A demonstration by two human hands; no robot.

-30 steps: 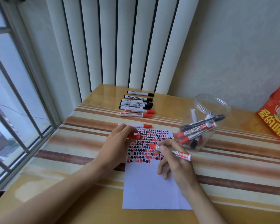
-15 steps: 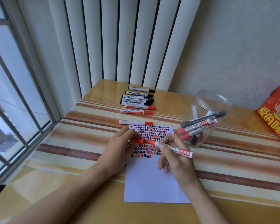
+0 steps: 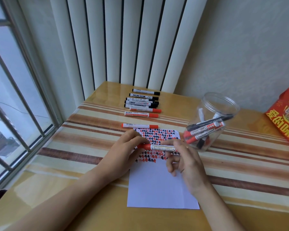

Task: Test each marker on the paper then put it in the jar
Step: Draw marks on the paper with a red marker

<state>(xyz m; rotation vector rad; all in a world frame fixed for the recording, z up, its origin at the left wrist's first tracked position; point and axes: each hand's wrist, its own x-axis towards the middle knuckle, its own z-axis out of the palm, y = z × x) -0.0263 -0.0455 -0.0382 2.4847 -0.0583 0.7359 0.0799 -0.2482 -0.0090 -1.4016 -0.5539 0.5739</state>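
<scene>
Since a moment ago the red marker (image 3: 158, 147) has swung from tilted to lying level over the paper (image 3: 160, 185), with its cap now back on. Both hands are grasping it: left hand (image 3: 123, 154) pinches the red cap end, right hand (image 3: 185, 160) pinches the other end. Off to the right sits the jar (image 3: 212, 120) with tested markers inside, and the untested markers (image 3: 142, 104) are lined up behind the paper on the striped table (image 3: 73, 147).
</scene>
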